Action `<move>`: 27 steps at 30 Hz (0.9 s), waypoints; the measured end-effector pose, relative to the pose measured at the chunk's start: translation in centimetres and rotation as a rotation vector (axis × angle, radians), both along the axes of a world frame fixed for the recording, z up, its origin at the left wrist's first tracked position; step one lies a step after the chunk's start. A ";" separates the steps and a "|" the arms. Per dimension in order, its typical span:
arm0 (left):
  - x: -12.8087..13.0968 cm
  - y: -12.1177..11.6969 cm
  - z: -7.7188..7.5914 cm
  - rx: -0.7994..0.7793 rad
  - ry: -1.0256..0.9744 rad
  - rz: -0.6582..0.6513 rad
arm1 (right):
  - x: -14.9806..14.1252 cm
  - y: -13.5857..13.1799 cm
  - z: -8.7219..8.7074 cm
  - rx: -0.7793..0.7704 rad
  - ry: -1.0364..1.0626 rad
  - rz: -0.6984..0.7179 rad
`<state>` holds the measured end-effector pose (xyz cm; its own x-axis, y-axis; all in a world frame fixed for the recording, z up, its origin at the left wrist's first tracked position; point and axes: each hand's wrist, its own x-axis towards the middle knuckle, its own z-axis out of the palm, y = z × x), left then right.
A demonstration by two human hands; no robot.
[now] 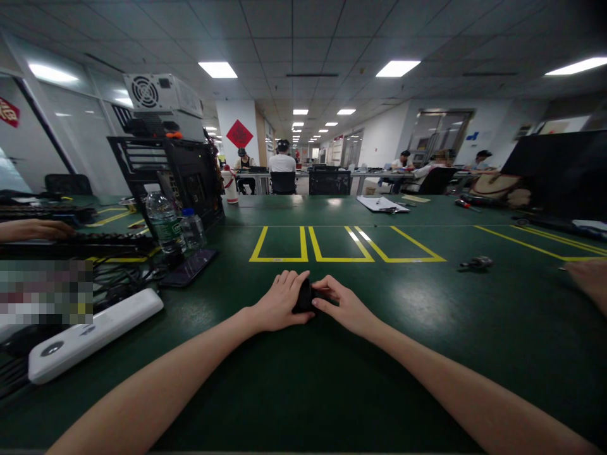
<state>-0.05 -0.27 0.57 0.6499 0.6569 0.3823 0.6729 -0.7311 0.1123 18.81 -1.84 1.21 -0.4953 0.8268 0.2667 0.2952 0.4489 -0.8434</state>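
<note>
black object (pixel 304 299): just nearside of centre yellow tape (pixel 279 260)
left grip (pixel 282 302): curled round its left
right grip (pixel 342 306): pinching its right edge
bottle label (pixel 171 229): green, left of tape, lettering unreadable

Left grip (pixel 279 300) partly hides black object (pixel 304 299); right edge crops a co-worker's hand (pixel 588 282).
</note>
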 end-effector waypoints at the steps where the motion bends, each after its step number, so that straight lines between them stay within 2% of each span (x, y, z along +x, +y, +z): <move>1: 0.0 0.0 0.0 0.000 -0.001 0.000 | 0.0 0.1 -0.1 -0.005 0.004 -0.007; 8: 0.0 0.0 0.0 0.001 0.006 0.000 | 0.1 0.8 -0.8 -0.081 -0.049 -0.014; 15: 0.0 0.1 -0.1 0.007 0.019 0.002 | 0.0 0.1 -0.1 0.020 -0.037 0.029; 24: 0.0 0.0 -0.1 0.000 0.008 0.005 | 0.0 0.8 -0.8 -0.102 0.015 -0.009; 27: 0.0 0.0 0.0 -0.012 0.007 0.003 | 0.0 0.6 -0.5 -0.076 -0.018 0.030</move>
<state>-0.07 -0.32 0.56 0.6507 0.6633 0.3697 0.6758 -0.7278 0.1163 18.85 -1.24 0.71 -0.5246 0.8288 0.1945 0.2979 0.3927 -0.8701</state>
